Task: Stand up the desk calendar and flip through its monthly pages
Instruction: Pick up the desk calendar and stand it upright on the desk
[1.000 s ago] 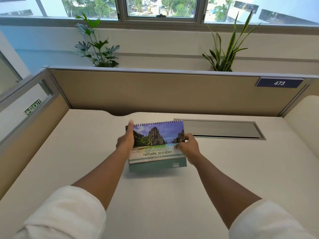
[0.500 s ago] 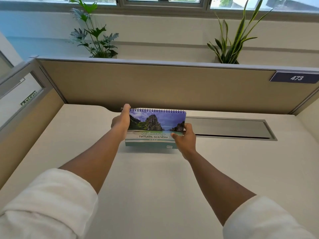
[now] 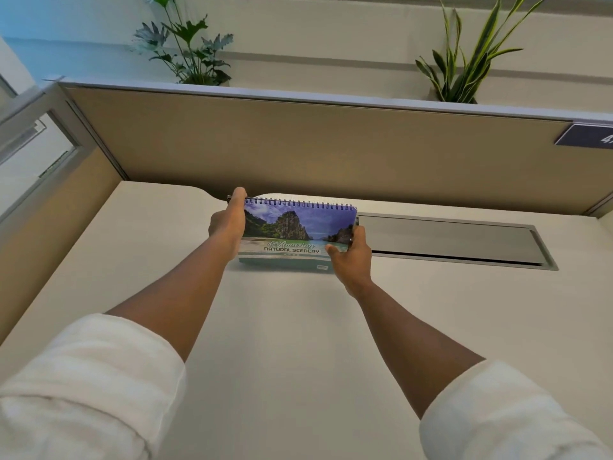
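The desk calendar (image 3: pixel 292 232) has a spiral-bound top edge and a cover picture of cliffs and sea with the words "Amazing Natural Scenery". It stands tilted at the back middle of the cream desk (image 3: pixel 282 327), its lower edge on the surface. My left hand (image 3: pixel 229 224) grips its left edge, thumb up by the spiral. My right hand (image 3: pixel 351 257) grips the lower right corner, thumb on the cover. The calendar's back is hidden.
A beige partition wall (image 3: pixel 331 151) rises just behind the calendar. A grey cable flap (image 3: pixel 447 240) is set into the desk to the right. Two potted plants (image 3: pixel 185 44) (image 3: pixel 464 58) stand behind the partition. A glass side panel (image 3: pixel 36 151) borders the left.
Both hands have carried the calendar away from me toward the partition, and its cover has tipped up steeper. My grip on both sides stays the same.
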`<state>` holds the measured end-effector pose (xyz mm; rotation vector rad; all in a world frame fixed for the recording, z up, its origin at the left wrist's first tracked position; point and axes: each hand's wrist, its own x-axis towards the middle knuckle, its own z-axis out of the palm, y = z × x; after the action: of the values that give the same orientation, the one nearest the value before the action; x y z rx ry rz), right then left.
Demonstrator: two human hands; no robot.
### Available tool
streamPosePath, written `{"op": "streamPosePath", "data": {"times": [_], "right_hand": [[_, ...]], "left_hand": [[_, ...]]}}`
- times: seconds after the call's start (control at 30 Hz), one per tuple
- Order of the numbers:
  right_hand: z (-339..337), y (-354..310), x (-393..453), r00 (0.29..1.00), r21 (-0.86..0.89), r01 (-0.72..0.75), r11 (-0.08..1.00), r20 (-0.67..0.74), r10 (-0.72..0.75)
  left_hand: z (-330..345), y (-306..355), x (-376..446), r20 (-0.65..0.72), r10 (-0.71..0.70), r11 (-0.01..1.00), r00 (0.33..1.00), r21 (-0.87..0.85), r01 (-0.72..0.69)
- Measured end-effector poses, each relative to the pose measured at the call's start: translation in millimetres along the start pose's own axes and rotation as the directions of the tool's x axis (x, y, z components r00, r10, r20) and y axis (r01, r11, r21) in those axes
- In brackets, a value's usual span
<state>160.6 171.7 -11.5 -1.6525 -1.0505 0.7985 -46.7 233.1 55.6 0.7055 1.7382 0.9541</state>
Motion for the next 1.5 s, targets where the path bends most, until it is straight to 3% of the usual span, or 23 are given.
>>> {"op": "streamPosePath", "data": {"times": [0.3, 0.43, 0.6, 0.73, 1.1, 1.27, 1.37, 1.5], "right_hand": [[7.0, 10.4, 1.8, 1.0, -0.008, 0.023, 1.0, 0.002, -0.023], [9.7, 16.5, 1.0, 0.999, -0.055, 0.037, 0.998, -0.03, -0.039], [12.4, 26.9, -7.9, 0.998, -0.116, -0.052, 0.992, -0.044, 0.048], [14.7, 30.6, -13.0, 0.987, -0.138, -0.159, 0.978, -0.037, 0.155], [5.6, 31.2, -22.7, 0.988, -0.145, -0.14, 0.98, -0.082, 0.129], [-4.0, 30.0, -31.9, 0.98, 0.021, -0.197, 0.98, 0.011, 0.196], [-14.1, 27.5, -35.8, 0.967, 0.144, -0.213, 0.966, 0.169, 0.188], [-22.5, 22.8, -37.4, 0.907, 0.179, -0.305, 0.935, 0.354, 0.228]], "left_hand": [[0.3, -18.2, 6.6, -0.056, -0.015, 1.0, 0.998, -0.01, 0.014], [3.3, -18.5, 7.9, -0.001, -0.02, 0.999, 1.0, -0.037, 0.02], [1.7, -23.9, -2.8, 0.093, -0.018, 0.999, 0.996, -0.04, 0.021], [-4.3, -33.3, -12.0, 0.078, 0.006, 0.999, 0.997, -0.051, -0.002], [-18.4, -53.1, -12.4, 0.058, 0.008, 1.0, 0.998, 0.01, -0.008], [-24.6, -61.0, -16.2, 0.051, -0.015, 0.999, 0.999, 0.036, 0.014], [-27.7, -64.5, -18.4, 0.082, -0.019, 1.0, 0.996, 0.004, 0.019], [-36.4, -71.2, -12.9, 0.123, -0.076, 0.995, 0.989, -0.049, 0.082]]}}
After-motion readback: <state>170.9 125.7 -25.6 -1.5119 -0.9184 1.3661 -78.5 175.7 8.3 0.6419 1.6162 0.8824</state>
